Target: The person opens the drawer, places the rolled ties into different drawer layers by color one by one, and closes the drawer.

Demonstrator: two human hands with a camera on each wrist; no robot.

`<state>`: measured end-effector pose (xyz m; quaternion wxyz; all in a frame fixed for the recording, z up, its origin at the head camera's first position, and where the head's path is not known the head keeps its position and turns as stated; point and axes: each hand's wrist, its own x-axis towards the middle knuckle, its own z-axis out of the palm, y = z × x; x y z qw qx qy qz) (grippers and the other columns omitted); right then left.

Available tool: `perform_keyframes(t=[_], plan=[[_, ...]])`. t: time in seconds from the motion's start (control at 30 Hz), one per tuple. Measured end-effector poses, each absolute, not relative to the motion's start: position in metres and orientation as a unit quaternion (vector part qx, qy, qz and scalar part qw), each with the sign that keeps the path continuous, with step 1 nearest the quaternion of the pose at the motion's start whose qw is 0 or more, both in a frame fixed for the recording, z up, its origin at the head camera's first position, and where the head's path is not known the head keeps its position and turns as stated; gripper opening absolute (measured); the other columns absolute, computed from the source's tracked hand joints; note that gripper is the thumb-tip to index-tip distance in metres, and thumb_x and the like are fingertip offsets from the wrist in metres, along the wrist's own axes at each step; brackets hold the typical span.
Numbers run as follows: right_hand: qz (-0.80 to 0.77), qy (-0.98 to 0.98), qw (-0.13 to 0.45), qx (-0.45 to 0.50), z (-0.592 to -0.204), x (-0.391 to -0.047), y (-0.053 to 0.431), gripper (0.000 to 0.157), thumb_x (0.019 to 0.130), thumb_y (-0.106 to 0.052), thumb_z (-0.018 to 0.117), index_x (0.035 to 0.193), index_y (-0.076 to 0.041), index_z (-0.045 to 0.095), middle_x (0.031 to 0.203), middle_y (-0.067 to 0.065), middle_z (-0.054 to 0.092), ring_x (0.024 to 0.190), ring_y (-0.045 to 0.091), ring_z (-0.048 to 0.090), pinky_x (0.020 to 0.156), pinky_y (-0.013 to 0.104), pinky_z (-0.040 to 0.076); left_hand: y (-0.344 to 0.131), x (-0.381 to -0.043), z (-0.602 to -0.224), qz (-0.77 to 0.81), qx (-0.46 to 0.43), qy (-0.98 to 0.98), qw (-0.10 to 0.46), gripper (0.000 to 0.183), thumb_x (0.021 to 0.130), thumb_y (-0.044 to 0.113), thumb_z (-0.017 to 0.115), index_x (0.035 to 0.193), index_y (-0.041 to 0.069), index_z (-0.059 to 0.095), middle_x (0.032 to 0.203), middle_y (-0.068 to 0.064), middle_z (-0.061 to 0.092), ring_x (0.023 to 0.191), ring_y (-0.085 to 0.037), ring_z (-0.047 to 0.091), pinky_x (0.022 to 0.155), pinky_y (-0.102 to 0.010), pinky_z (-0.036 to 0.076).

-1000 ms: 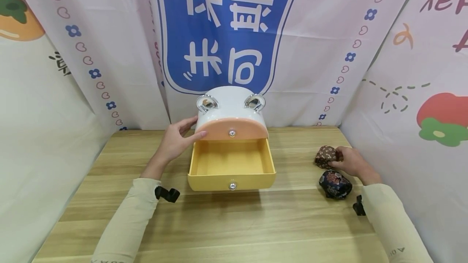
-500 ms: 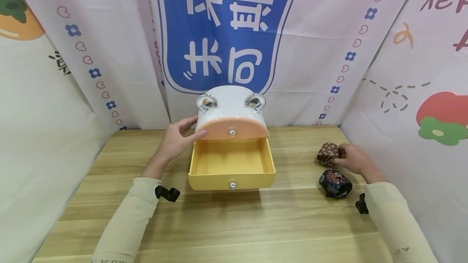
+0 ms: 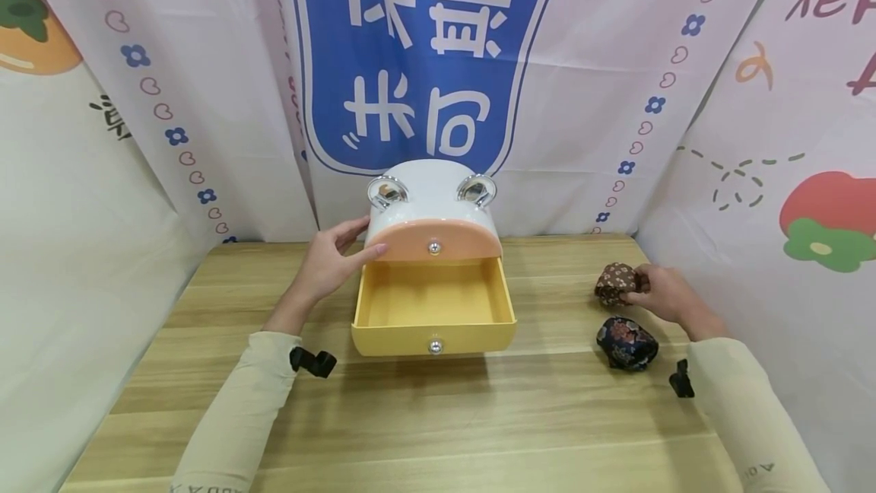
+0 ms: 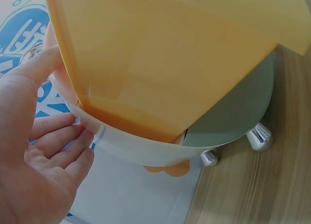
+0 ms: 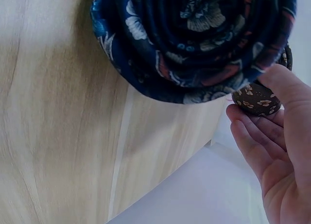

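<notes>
A white drawer box with a peach upper drawer front stands at the back of the table. Its yellow lower drawer is pulled out, with nothing inside. My left hand holds the box's left side, thumb on the peach front and fingertips against the white wall. At the right, my right hand pinches a roll of brown floral cloth. Just in front lies a roll of navy floral cloth, whose coiled end fills the top of the right wrist view and partly covers the brown roll.
The wooden table ends at a printed curtain behind the box and another curtain on the right. Two shiny rings stick up from the box top. Silver feet show under it.
My right hand and the brown cloth roll have shifted slightly to the right and towards the back. The left hand, the drawer box and the navy roll have stayed in place.
</notes>
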<state>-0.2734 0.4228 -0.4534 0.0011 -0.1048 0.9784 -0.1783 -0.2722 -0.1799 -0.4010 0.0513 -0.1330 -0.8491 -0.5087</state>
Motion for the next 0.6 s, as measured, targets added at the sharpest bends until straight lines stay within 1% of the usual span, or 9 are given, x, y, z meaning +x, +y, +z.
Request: perform_keyframes(t=[0.07,0.3,0.6], plan=[[-0.179,0.978,-0.001,-0.108,-0.4528,-0.2737,0.4230,0.040,0.090,-0.021,0.082,0.109,0.011,0.066,0.090,0.019,0.073,0.078,0.026,0.069,0.068,0.041,0.061,-0.1796,-0.2718,-0.4006,-0.511,-0.133,-0.848,0.050,0.082,0.092,0.049,0.081,0.157,0.011,0.049,0.164,-0.011,0.049,0.154,-0.032,0.046,0.129,-0.050,0.040],[-0.181,0.977,-0.005,-0.116,-0.4524,-0.2753,0.4257,0.044,0.090,-0.019,0.082,0.113,0.014,0.066,0.095,0.024,0.075,0.084,0.032,0.073,0.074,0.049,0.065,-0.1793,-0.2721,-0.4013,-0.519,-0.135,-0.843,0.049,0.082,0.091,0.050,0.082,0.157,0.013,0.050,0.163,-0.010,0.050,0.154,-0.031,0.046,0.129,-0.050,0.040],[-0.177,0.977,-0.009,-0.119,-0.4477,-0.2741,0.4271,0.044,0.089,-0.020,0.083,0.112,0.014,0.066,0.094,0.023,0.075,0.083,0.032,0.072,0.075,0.051,0.065,-0.1793,-0.2728,-0.4023,-0.511,-0.125,-0.849,0.052,0.085,0.089,0.055,0.082,0.157,0.013,0.050,0.163,-0.009,0.050,0.153,-0.030,0.047,0.128,-0.047,0.042]])
